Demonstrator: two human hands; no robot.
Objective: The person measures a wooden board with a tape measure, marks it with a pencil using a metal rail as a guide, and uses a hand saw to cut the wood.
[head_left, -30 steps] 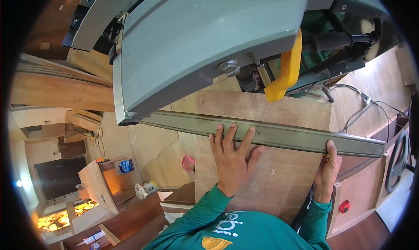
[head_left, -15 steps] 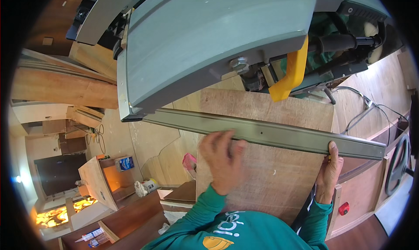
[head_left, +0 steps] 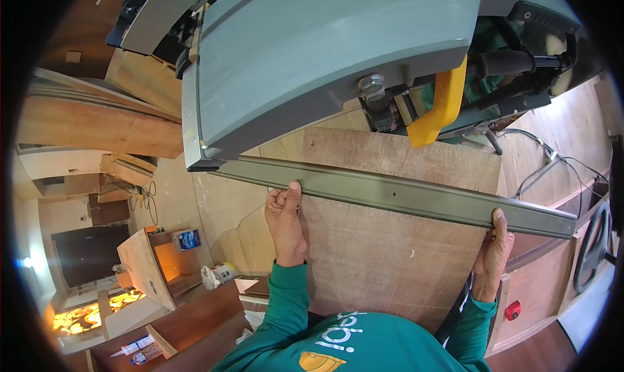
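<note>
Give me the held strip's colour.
The strip is greenish grey, best seen in the head view.

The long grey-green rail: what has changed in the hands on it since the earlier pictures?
The left hand has moved left along the long grey-green rail, toward the grey machine. Its fingers, first spread across the rail, now curl at the near edge, thumb on top. The right hand stays near the right end.
</note>
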